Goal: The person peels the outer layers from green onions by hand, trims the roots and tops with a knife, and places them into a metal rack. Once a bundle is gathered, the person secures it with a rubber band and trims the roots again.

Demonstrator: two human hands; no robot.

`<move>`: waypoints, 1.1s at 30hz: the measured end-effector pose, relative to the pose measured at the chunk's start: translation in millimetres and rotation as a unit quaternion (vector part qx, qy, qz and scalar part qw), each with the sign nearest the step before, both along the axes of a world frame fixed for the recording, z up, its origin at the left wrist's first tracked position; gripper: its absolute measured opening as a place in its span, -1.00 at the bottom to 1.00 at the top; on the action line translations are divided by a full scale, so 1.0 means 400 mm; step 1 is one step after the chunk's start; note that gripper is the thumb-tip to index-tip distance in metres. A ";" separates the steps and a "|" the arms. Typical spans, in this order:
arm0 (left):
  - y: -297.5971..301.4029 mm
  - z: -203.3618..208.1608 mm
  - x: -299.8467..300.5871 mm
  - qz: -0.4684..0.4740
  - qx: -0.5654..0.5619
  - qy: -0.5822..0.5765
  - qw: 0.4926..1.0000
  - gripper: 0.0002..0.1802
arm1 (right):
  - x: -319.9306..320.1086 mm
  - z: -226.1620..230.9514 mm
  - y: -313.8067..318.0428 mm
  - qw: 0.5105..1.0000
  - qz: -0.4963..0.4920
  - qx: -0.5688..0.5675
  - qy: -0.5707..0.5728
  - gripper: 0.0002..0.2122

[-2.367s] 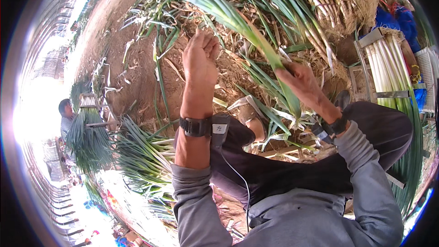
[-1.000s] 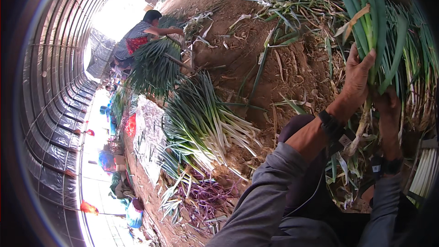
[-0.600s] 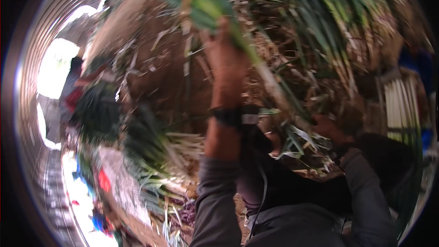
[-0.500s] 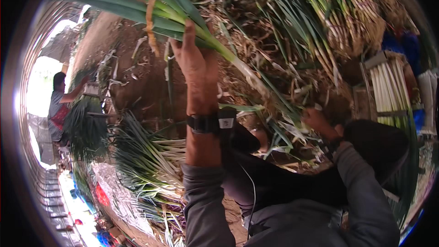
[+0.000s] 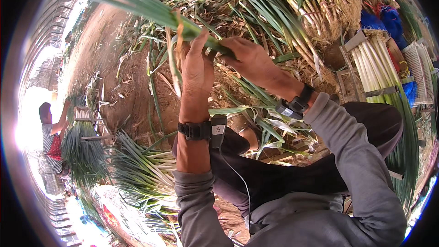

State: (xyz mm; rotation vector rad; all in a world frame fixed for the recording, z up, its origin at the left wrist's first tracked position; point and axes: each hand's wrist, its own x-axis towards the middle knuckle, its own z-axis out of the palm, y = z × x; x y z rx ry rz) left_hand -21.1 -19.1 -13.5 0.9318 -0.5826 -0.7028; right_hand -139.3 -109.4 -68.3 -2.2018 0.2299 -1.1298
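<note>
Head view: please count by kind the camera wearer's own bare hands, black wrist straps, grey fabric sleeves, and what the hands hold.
Bare hands, left and right: 2
Black wrist straps: 2
Grey fabric sleeves: 2
Long green leafy onion plant, held: 1
Total: 7

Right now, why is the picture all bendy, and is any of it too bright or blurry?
Head view: the fisheye lens bends things toward its dark rim; head view, left: white glare beside the person in stripes; head view, upper left: the green onion's leaf tips look smeared, perhaps moving.
</note>
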 end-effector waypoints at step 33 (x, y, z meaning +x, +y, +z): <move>0.077 -0.047 0.108 0.085 -0.070 0.056 0.992 -0.77 | -0.272 -0.097 0.020 0.833 0.134 0.510 0.167 -0.77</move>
